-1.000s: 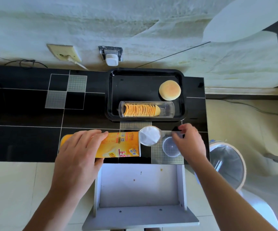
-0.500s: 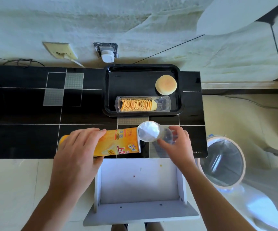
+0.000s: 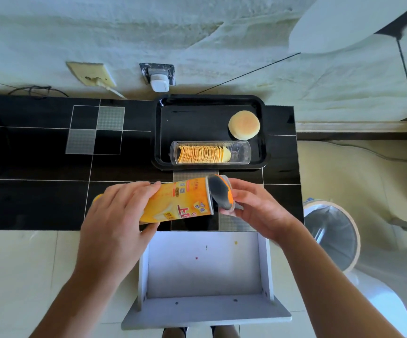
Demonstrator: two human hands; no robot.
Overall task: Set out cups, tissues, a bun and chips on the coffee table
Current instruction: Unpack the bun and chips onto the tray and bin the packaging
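Note:
My left hand [image 3: 117, 215] grips an orange chip can [image 3: 178, 203] lying sideways above the black coffee table [image 3: 39, 167]. My right hand [image 3: 256, 211] holds a clear plastic lid [image 3: 224, 193] against the can's open mouth. On a black tray [image 3: 161, 132] at the back lie a round bun [image 3: 244, 124] and a clear plastic tray of stacked chips [image 3: 204, 154]. No cups or tissues are in view.
A white stool [image 3: 204, 276] stands just in front of the table, under my arms. A bin with a plastic liner [image 3: 331, 232] sits on the floor at the right. Wall sockets [image 3: 158, 76] are behind the table.
My right hand picked the clear lid up off the table and brought it to the can's mouth. My left hand lifted and tilted the can's open end upward.

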